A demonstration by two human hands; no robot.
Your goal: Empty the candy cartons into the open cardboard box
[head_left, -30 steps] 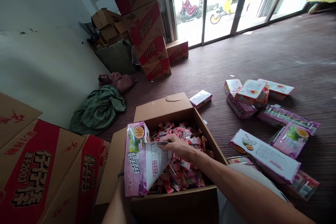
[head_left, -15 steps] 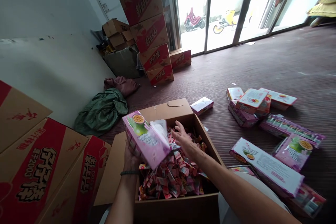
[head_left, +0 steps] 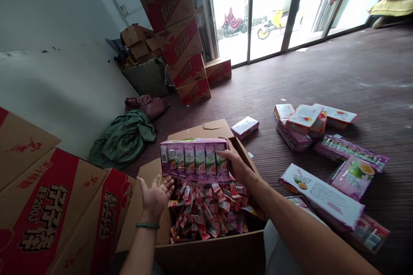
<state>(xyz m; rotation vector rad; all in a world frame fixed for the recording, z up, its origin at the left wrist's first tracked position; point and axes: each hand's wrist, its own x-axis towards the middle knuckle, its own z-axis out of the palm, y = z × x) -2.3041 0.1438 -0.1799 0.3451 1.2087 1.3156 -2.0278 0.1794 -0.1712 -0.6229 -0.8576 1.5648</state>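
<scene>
A purple snack box (head_left: 195,161) with a row of small packets showing in its side is held above an open carton (head_left: 209,247). My right hand (head_left: 235,161) grips the box by its right end. Palm up and fingers spread, my left hand (head_left: 156,195) is just off the box's lower left corner and holds nothing. A beaded bracelet (head_left: 147,225) circles the left wrist. Below the box, many small red and pink wrapped packets (head_left: 209,212) fill the carton.
Several purple and orange boxes (head_left: 322,197) lie on the floor at right, and one box (head_left: 245,127) behind the carton. Large red-brown cartons (head_left: 48,206) stand at left. More cartons (head_left: 180,43) are stacked by the glass doors. A green cloth bundle (head_left: 124,137) lies near the wall.
The purple box has turned so its packet side faces me, and it sits more level. My right hand has taken hold of its end. My left hand has let go and opened.
</scene>
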